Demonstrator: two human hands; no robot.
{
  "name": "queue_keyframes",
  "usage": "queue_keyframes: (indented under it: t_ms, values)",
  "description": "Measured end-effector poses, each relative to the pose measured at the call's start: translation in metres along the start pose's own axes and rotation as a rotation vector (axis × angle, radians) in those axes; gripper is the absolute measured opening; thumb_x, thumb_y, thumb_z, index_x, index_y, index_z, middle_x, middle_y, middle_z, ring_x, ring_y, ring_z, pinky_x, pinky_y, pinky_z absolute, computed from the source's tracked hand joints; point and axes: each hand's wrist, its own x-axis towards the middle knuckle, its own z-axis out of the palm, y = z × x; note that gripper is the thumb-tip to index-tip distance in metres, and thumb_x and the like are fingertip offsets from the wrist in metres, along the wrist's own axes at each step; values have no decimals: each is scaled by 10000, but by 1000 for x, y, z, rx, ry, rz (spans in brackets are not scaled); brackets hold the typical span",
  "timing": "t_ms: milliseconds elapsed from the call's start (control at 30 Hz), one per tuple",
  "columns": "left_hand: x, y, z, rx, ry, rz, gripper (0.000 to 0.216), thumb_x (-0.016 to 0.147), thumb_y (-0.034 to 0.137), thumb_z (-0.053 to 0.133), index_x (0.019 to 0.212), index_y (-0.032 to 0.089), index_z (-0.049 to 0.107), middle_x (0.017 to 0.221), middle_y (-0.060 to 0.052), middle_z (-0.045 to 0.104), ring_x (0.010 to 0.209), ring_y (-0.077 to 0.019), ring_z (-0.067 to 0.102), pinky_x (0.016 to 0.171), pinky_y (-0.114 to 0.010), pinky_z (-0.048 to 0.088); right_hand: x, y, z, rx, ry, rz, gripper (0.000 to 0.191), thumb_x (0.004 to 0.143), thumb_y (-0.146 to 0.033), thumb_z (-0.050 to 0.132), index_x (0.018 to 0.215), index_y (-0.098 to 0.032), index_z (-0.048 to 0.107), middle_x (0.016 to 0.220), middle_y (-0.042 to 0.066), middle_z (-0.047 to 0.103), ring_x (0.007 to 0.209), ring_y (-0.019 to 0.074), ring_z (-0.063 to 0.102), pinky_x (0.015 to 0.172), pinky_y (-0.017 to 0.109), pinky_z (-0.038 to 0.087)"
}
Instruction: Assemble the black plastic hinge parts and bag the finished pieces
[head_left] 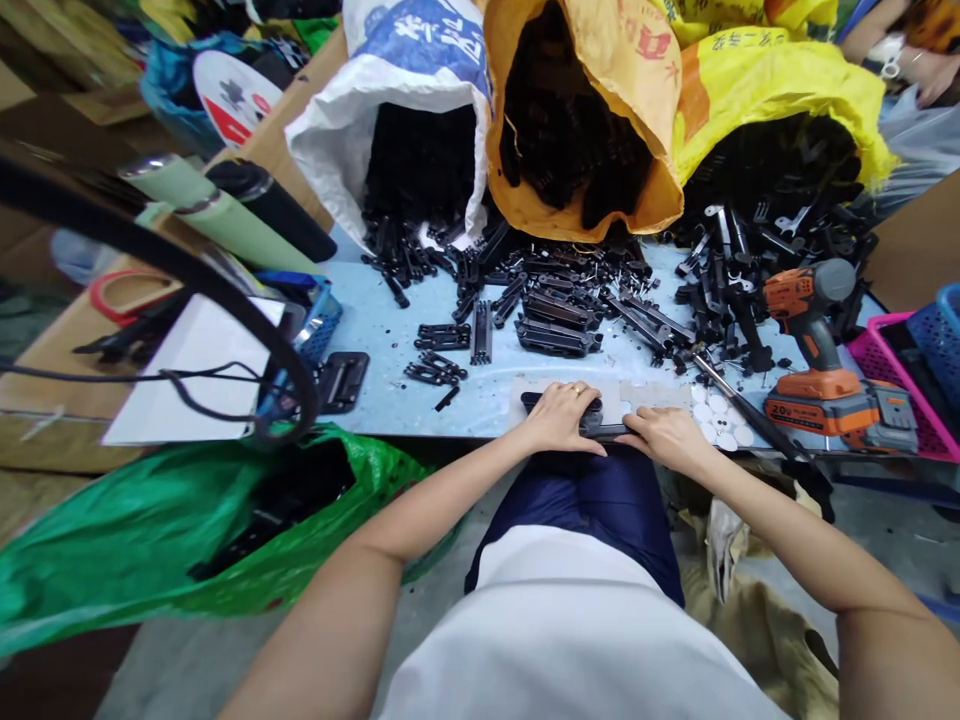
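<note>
White shirt cloth is seen closest to the camera, with dark blue trousers partly tucked under the light blue surface. At far left, a green plastic bag is partly filled with dark pieces; above it, red-handled scissors are laid beside white paper, which is crossed by a thick black cable. Farther back, a pale green bottle is placed beside a dark cylinder. Next, a blue basket is set near a flat black piece. A white sack and an orange sack are opened toward the person, with narrow black parts piled in front. At the near edge of the surface, over a pale grey board, a black part is held by both hands, which are placed close together: its left portion is gripped under the ringed left hand, and its right end is pinched by the right hand. Beside the latter, white discs are gathered and a metal rod is laid aslant. Farther right, a yellow sack is opened, an orange-and-grey cordless driver is stood on its battery, and a pink basket is seen below another person's hand.
</note>
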Motion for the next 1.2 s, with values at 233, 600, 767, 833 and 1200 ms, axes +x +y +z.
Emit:
queue_keyframes:
  t_ms: [233,600,767,833,1200]
  values:
    - [4,-4,3,-64,29,-7,641,647,637,600,1067,171,468,1012,-109,570,942,-272,556,810,-382,420,-3,3,-1,-21,97,22,404,932,-452,284,953,-180,582,824,92,621,735,190,583,553,270,259]
    - [-5,-9,12,-102,228,41,398,762,475,569,996,157,512,949,-91,612,899,-222,603,754,-316,476,1,5,-26,-166,220,-89,365,943,-379,296,967,-159,586,771,101,611,730,199,542,590,290,229]
    - [-3,-7,13,-127,326,-4,378,780,434,557,1027,152,513,955,-101,626,913,-231,604,763,-333,482,5,6,-32,-190,213,-94,329,943,-351,312,971,-163,581,791,98,614,725,191,538,582,293,219]
    - [-2,-5,14,-123,354,-44,354,784,405,557,1031,156,516,954,-100,631,917,-233,603,765,-338,483,6,5,-33,-204,228,-73,331,945,-349,306,981,-165,579,790,95,612,727,191,535,584,295,218]
    - [2,-2,14,-78,265,-36,366,750,448,591,980,169,534,937,-83,639,863,-222,617,732,-324,491,13,28,-10,-302,368,-265,356,946,-376,312,908,-161,594,681,57,590,632,163,505,551,288,194]
